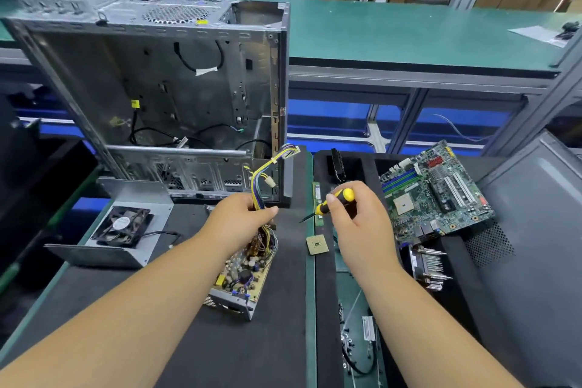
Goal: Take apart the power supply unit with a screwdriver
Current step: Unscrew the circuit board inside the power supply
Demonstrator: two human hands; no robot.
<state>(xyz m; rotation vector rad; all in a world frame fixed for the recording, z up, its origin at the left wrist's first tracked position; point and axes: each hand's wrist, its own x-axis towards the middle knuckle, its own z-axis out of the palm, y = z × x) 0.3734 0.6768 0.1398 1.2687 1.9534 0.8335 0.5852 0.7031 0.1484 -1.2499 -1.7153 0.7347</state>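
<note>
Your forearms frame the power supply board [244, 274], which lies directly below your left hand [241, 217], long axis running away from you. That hand grips its wire bundle [263, 176] upright. Your right hand [356, 214], beside it, grips the screwdriver [333, 202], tip aimed left toward the wires.

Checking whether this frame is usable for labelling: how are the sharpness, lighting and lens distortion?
Head view: hands, screwdriver and power supply board are fairly sharp; the top left corner is smeared; lighting is even with soft shadows; the wide lens bends the computer case edges and stretches the forearms.
</note>
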